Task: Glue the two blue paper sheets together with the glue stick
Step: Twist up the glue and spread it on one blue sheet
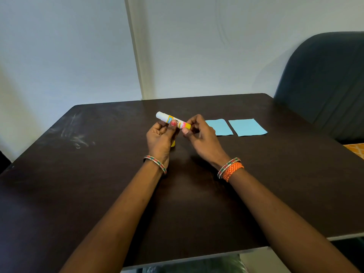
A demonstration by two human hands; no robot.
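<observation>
A glue stick (169,119) with a yellow and pink label and a bare white tip is held level above the dark table (98,174). My left hand (160,136) grips its middle, and a bit of yellow, perhaps the cap, shows under that palm. My right hand (201,134) pinches the stick's yellow base end. Two light blue paper sheets lie flat side by side to the right: the nearer sheet (221,127) is partly hidden behind my right hand, the farther sheet (247,127) is in full view.
A dark upholstered chair (325,81) stands at the table's far right corner. A pale wall runs behind the table. An orange patterned cloth (355,149) shows at the right edge. The table's front edge is close to me.
</observation>
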